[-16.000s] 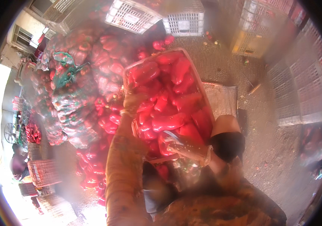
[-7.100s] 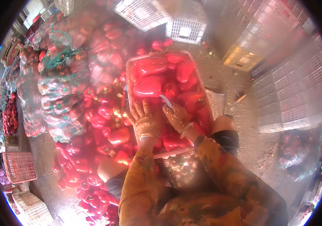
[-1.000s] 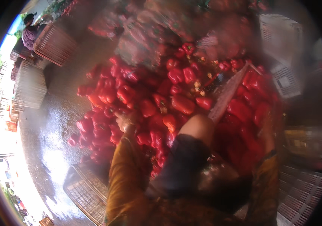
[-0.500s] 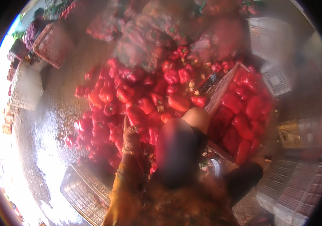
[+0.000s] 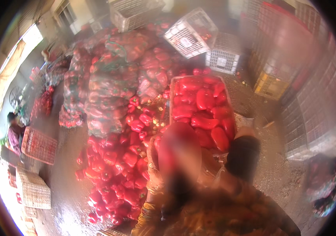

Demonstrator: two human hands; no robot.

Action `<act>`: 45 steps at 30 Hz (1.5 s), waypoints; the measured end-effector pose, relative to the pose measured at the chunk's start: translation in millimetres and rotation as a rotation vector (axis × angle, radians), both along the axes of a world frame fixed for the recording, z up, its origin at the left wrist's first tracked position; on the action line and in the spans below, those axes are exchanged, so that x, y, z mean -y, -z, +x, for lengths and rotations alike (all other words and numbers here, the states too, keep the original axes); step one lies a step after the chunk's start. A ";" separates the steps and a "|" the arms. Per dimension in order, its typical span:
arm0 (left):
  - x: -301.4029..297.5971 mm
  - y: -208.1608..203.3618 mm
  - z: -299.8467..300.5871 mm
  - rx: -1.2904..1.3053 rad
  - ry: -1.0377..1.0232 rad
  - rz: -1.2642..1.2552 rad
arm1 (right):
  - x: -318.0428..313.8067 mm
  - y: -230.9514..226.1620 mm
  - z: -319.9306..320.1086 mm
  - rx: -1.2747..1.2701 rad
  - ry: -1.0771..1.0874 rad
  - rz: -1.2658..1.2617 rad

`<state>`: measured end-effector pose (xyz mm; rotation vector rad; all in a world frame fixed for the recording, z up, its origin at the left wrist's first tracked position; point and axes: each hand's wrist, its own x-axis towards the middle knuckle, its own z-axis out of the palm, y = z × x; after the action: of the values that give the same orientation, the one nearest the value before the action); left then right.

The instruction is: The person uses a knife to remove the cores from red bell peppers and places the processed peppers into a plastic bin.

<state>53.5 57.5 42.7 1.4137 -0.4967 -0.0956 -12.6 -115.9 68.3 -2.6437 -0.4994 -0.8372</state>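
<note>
My left hand (image 5: 153, 163) is raised beside my bent leg, its yellow sleeve (image 5: 146, 210) coming up from below. The fingers close around a red bell pepper (image 5: 157, 144), partly covered by a blurred patch in the middle of the picture. Just ahead stands a crate (image 5: 172, 94) heaped with glossy red bell peppers (image 5: 205, 99). To the left, a large pile of red bell peppers (image 5: 111, 157) lies on the wet floor. My right hand (image 5: 211, 167) is low in front of the crate; its fingers are blurred and mostly hidden.
Net sacks of peppers (image 5: 109, 94) stand beyond the pile. White crates (image 5: 189, 33) sit at the back, with stacked crates (image 5: 313, 106) and a yellow crate (image 5: 272, 84) at right. A person (image 5: 14, 133) sits far left near a reddish crate (image 5: 40, 145).
My view has swung right, toward the full crate. My left hand has come away from the pile with a pepper and now is near my leg and the crate.
</note>
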 end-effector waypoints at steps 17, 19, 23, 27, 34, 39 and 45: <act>54.2 -58.1 -89.9 -0.466 0.090 -0.394 | -13.4 38.1 -101.8 -0.312 0.049 0.606; 43.1 -21.3 -80.7 -0.399 0.088 -0.443 | -12.3 25.6 -106.4 -0.289 0.050 0.666; 56.0 -19.0 -95.8 -0.421 0.028 -0.376 | -7.0 61.4 -95.3 -0.121 0.021 0.357; 40.6 0.2 -79.3 -0.609 0.185 -0.516 | -28.2 98.0 -69.6 -0.293 -0.021 0.768; 78.0 -0.6 -91.2 -0.527 0.106 -0.305 | 15.8 64.5 -111.8 -0.335 0.080 0.759; 100.2 -7.2 -71.4 -0.341 0.122 -0.099 | 27.0 35.8 -89.4 -0.356 0.017 0.852; 127.6 -0.5 -82.0 -0.292 0.218 0.059 | 41.7 22.1 -108.7 -0.432 0.012 1.047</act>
<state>-28.5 -70.1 43.1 1.3709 -0.4055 -0.4890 -121.2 -157.5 46.2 -1.7467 0.0828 -0.3334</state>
